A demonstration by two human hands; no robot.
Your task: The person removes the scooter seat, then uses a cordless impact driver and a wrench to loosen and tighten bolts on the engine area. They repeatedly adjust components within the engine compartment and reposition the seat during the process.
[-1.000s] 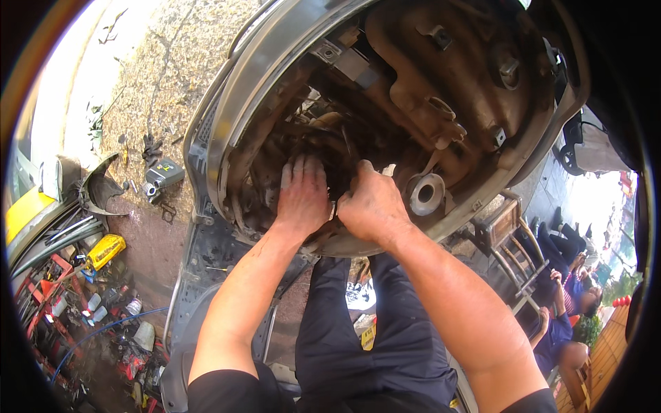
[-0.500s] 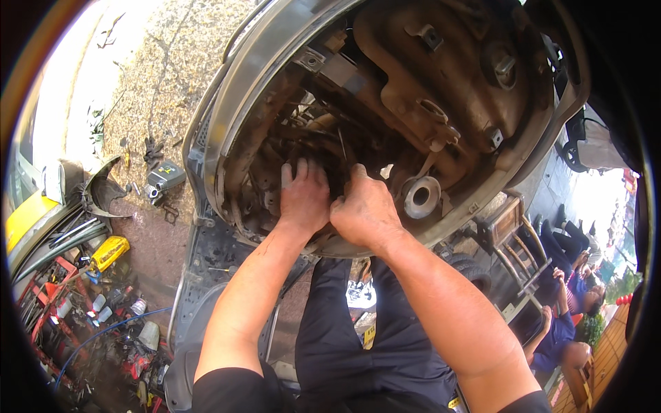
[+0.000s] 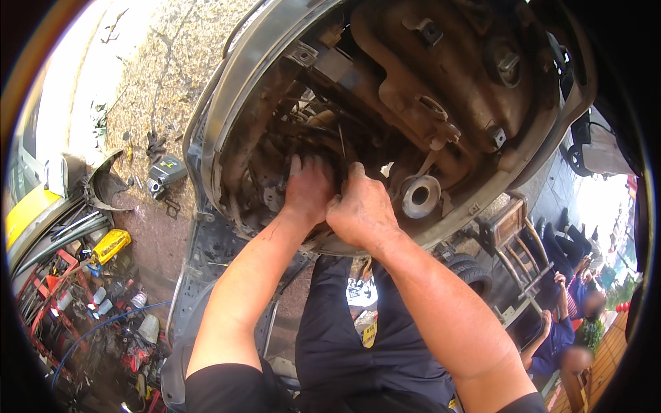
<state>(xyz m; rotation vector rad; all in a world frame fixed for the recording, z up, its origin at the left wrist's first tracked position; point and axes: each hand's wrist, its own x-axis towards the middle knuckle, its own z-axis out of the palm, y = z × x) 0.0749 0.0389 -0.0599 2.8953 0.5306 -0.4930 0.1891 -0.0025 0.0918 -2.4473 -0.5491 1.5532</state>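
Note:
Both my hands reach into the open, rusty brown underside of a vehicle body with a curved rim [image 3: 231,103]. My left hand [image 3: 310,186] lies over dark parts, fingers bent down into shadow around something I cannot make out. Right beside it, my right hand [image 3: 361,210] is closed in a fist, thumb on top. A thin metal rod [image 3: 342,141] stands just beyond the fist; its lower end is hidden, so I cannot tell whether I hold it. A round metal ring [image 3: 421,197] sits to the right of my right hand.
A large rusty metal housing [image 3: 396,69] fills the upper opening. At left, a dark grey box [image 3: 166,171] lies on the ground, near a yellow container [image 3: 110,246] and a heap of tools and parts [image 3: 103,344]. A metal frame [image 3: 516,241] and seated people [image 3: 551,344] are at right.
My left hand has shifted slightly right and deeper into the shadow, its fingers less visible. My right hand stays closed, moved a little left.

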